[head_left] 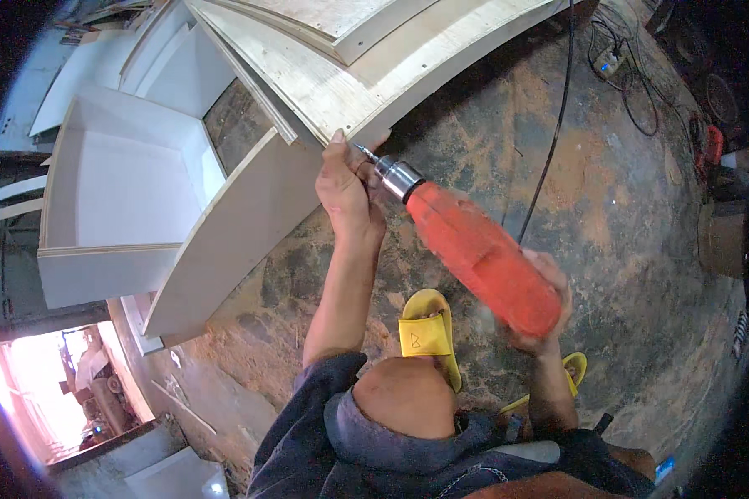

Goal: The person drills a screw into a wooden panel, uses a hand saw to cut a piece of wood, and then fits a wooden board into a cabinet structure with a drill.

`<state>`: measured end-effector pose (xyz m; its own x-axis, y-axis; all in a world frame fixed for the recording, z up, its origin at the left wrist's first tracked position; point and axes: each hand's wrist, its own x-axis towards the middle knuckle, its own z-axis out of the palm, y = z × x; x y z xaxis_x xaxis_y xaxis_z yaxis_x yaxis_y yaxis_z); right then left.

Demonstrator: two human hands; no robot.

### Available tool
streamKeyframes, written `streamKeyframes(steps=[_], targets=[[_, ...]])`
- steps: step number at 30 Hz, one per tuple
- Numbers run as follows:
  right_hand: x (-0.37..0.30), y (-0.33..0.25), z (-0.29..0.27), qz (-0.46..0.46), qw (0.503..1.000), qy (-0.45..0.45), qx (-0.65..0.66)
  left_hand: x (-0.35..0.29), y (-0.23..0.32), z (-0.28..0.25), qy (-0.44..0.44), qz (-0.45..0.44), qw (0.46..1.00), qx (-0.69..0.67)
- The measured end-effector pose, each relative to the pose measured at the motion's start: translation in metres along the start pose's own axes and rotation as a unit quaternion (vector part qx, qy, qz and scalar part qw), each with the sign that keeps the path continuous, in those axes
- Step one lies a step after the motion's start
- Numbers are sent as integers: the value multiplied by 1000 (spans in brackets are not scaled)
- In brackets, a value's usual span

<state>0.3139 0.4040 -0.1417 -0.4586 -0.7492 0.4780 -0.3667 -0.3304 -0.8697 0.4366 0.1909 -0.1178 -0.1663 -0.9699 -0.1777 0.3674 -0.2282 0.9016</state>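
Note:
A red corded power drill with a metal chuck lies across my view, gripped at its rear by my right hand. From the chuck a thin bit points at the corner of a plywood panel. At that corner my left hand is closed, its thumb on the edge and its other fingers partly hidden behind the bit. Whether a screw sits at the bit's tip is too small to tell. Beneath the panel stands a curved white-faced board.
A white open box unit stands at the left. The drill's black cord runs up past the panel. A power strip with tangled wires lies on the stained floor. My feet wear yellow slippers. A bright doorway opens at lower left.

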Motion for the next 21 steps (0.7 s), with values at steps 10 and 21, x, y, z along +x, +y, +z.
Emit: streamKeyframes(steps=[10, 21], targets=[[-9, 9, -2, -21, 998, 32, -48, 1, -2, 1, 64, 11, 998, -26], [-19, 8, 7, 189, 960, 98, 184, -3, 5, 2, 30, -17, 998, -57]])
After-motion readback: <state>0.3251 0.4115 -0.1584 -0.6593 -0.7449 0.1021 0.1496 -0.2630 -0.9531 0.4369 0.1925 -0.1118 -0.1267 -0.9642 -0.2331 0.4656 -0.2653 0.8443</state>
